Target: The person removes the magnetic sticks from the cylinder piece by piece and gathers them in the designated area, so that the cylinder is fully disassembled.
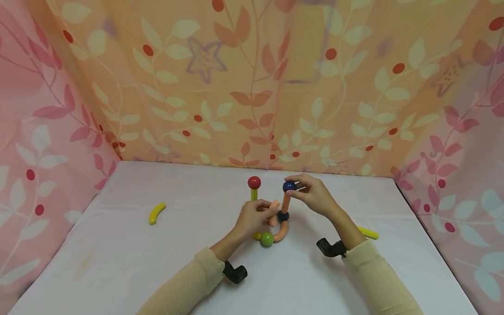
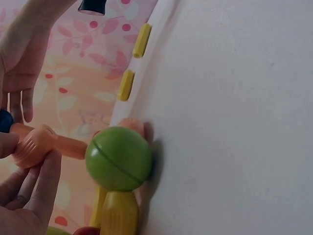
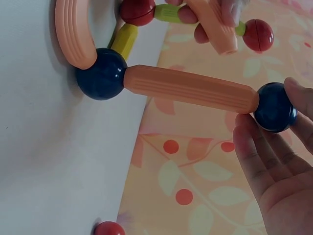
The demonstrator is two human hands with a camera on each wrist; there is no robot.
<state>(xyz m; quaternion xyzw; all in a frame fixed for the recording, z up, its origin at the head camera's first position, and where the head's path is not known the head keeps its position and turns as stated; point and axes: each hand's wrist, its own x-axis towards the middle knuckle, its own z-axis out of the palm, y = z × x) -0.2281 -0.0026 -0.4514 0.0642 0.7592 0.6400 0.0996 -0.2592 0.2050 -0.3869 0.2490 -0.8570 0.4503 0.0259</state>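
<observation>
Beige sleeves (image 1: 185,285) reach in nearest the head camera. Right hand (image 1: 315,197) fingertips pinch an upper blue ball (image 1: 289,186) atop an orange rod (image 3: 190,89) rising from a lower blue ball (image 3: 101,73); just beside, the left hand (image 1: 251,218) pinches a peach piece (image 2: 35,147). Nearer than the left hand sits a green ball (image 1: 266,239); a red ball (image 1: 254,182) stands beyond it, and a curved yellow piece (image 1: 157,213) lies left on the worktop (image 1: 106,273).

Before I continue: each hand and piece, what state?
Left hand, pinching orange piece
Orange piece, held
Right hand, pinching upper blue ball
Upper blue ball, atop straight rod
Straight rod, upright
Lower blue ball, joined
Curved orange rod, joined
Green ball, joined
Red ball, atop its own rod
Left yellow rod, loose
Right yellow rod, partly hidden
</observation>
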